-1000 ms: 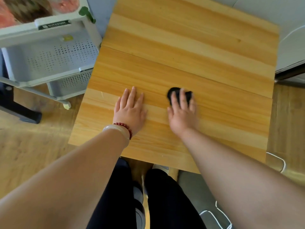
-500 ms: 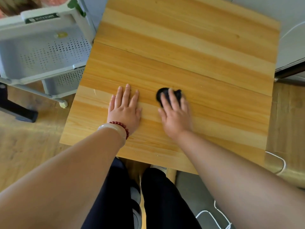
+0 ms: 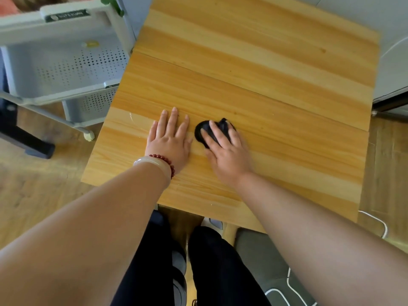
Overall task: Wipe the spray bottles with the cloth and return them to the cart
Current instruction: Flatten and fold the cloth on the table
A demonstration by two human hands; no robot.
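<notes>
**Oddly, no bottle in sight: both palms down, cloth under the right**

Farthest left stands the grey cart (image 3: 66, 27), close against the table's left edge. Its perforated shelves show no spray bottle (only a small yellowish thing, too blurred to name). No bottle stands on the wooden table (image 3: 265, 80) either, so where the bottles are cannot be told from this view.

Next comes the left hand (image 3: 170, 142), lying flat on the wood with fingers straight and spread, holding nothing. A pale bangle (image 3: 152, 165) and a red bead bracelet (image 3: 164, 159) sit at its wrist.

Just beside it lies the black cloth (image 3: 204, 132), bunched on the tabletop. The right hand (image 3: 227, 157) presses on the cloth with extended fingers, and nothing shows them closed around it.

The risks from here are modest, I judge. The cloth is balled up, so it would meet a bottle with little surface and could leave patches unwiped. A reach toward the cart across the table edge could drag the cloth off onto the floor. At far right a white cable (image 3: 378, 220) loops on the floor, where a foot could catch on it.
</notes>
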